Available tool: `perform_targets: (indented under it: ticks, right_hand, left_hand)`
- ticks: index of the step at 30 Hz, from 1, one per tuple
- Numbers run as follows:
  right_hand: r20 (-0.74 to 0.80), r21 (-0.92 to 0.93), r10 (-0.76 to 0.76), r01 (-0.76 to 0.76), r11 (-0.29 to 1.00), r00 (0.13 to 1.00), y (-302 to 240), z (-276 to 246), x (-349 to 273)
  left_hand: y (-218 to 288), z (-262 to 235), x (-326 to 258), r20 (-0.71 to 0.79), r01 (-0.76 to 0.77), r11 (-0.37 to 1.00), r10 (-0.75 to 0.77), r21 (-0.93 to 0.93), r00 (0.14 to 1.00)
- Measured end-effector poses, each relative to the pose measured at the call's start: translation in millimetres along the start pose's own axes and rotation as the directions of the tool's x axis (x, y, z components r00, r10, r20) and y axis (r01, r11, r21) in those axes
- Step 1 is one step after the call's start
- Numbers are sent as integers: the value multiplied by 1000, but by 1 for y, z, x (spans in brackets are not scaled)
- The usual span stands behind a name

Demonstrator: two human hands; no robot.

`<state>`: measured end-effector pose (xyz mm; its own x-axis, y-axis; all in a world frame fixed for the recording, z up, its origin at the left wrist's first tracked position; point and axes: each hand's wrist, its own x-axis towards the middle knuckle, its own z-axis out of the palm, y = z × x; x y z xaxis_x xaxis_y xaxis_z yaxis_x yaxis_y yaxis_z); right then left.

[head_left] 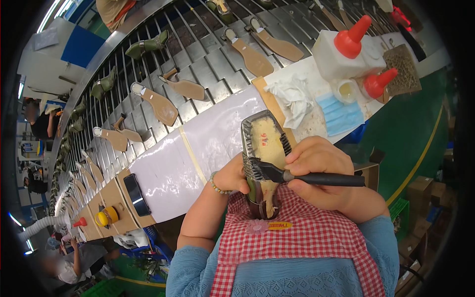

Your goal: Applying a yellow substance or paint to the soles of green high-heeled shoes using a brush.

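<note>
Cream-coloured bottom of a lasted shoe (265,148) faced up toward the camera, presumably so the brush can reach its whole surface. Long axis roughly vertical in the head view: toe pointing away from the body toward the white worktop (198,153), heel end down against the red checked apron (297,232), which appears to brace it. Dark upper edge folded over the rim, pleated along the left side.

Left hand (232,177) wrapped around the shoe's left side near its waist, fingers closed on it, thumb side toward the sole; beaded bracelet (215,186) at the wrist. Grip placed low, leaving the forepart beyond the fingertips uncovered.

Black brush (307,177) held across the shoe, handle running out to the right, bristle head just left of the right fingertips and touching the sole edge at the waist. Right hand (324,173) closed narrowly around the handle, fingers pinched near the ferrule for close control.

Beyond the fingers, on the worktop: crumpled white cloth (293,99), blue face mask (340,114), two white glue bottles with red cone nozzles (349,49). Farther off, a slatted metal conveyor (208,54) carrying tan insoles (255,57).
</note>
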<state>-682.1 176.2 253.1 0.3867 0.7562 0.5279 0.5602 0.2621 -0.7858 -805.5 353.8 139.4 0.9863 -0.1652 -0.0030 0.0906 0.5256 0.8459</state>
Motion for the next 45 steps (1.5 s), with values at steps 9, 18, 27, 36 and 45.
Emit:
perform_targets:
  ticks: [9,18,27,36,45]
  right_hand:
    - [57,258,149,-159,953,987,5,-5,-3]
    - [68,78,11,-16,997,998,-1,-7,-1]
    - [-361,52,392,-401,915,846,15,-89,-17]
    - [-498,-464,376,-606,646,782,109,-151,-33]
    - [-405,-457,457,-608,649,792,121,-153,-38]
  left_hand:
    - [-2,-1,-6,-15,116,992,-117,-57,993]
    - [-1,4,-4,-11,153,985,-155,-79,988]
    - [-24,-7,-26,-163,129,991,-132,-30,978]
    - [-8,-26,-13,-269,-271,937,209,-221,940]
    - [1,-23,-18,-350,-323,930,248,-175,903]
